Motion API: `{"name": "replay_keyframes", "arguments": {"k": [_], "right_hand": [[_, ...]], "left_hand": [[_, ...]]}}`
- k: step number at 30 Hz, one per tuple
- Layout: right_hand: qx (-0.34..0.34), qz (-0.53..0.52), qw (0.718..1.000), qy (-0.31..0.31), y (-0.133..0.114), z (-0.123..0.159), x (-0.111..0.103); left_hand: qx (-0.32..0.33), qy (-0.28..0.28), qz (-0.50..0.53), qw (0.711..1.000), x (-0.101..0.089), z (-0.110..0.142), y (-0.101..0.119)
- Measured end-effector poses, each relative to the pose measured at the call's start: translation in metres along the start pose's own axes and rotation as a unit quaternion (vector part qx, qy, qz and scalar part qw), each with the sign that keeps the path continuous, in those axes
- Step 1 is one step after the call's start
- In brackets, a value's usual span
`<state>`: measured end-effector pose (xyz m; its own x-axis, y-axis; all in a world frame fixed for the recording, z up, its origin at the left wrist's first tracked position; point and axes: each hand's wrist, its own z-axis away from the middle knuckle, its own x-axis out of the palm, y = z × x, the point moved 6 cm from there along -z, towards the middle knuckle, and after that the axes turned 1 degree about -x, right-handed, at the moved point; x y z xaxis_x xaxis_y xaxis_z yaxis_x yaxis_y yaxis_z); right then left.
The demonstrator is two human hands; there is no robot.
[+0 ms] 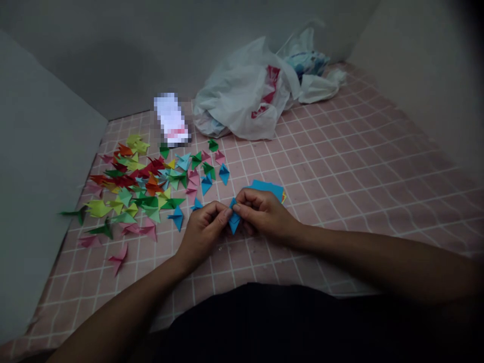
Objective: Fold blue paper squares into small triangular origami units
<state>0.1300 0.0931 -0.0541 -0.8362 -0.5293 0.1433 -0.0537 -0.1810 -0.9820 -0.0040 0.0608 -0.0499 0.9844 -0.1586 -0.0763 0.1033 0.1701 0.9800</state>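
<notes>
Between my two hands is a small piece of blue origami paper [234, 223], folded into a narrow diamond with its point downward. My left hand [206, 224] pinches its left edge between thumb and fingers. From the other side my right hand [266, 212] grips the upper right part, thumb on top. Behind the right hand lies a stack of square paper sheets [270, 189], blue on top, with a bit of yellow and red at its edge. Several folded blue paper pieces [176, 218] lie just left of my left hand.
Many folded paper cranes [145, 189] in red, green, yellow, pink and blue spread over the left of the checked pink tablecloth [340, 171]. Behind them lies a lit phone [171, 118], its screen blurred. White plastic bags [242, 91] sit at the back, against the wall.
</notes>
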Motion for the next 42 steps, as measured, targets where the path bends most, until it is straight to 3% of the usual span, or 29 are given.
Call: {"name": "replay_keyframes", "arguments": {"k": [8, 15, 19, 25, 38, 42], "right_hand": [[0.021, -0.008, 1.000, 0.010, -0.001, -0.001, -0.004], [0.011, 0.018, 1.000, 0.004, -0.006, -0.001, -0.004], [-0.012, 0.026, 0.999, -0.014, -0.006, 0.000, -0.001], [0.012, -0.018, 1.000, -0.022, -0.001, 0.000, 0.001], [-0.008, 0.054, 0.998, -0.018, -0.006, 0.000, 0.000], [0.004, 0.026, 0.999, -0.033, -0.006, 0.001, 0.003]], "left_hand": [[0.044, -0.020, -0.087, 0.995, -0.001, -0.001, 0.007], [0.017, -0.033, -0.029, 0.999, 0.003, -0.002, 0.004], [-0.002, -0.009, 0.017, 1.000, 0.001, -0.001, 0.000], [0.003, 0.080, 0.044, 0.996, -0.013, -0.001, -0.007], [0.001, 0.077, 0.033, 0.996, -0.011, -0.002, -0.006], [-0.018, 0.081, 0.057, 0.995, -0.012, 0.000, -0.010]]}}
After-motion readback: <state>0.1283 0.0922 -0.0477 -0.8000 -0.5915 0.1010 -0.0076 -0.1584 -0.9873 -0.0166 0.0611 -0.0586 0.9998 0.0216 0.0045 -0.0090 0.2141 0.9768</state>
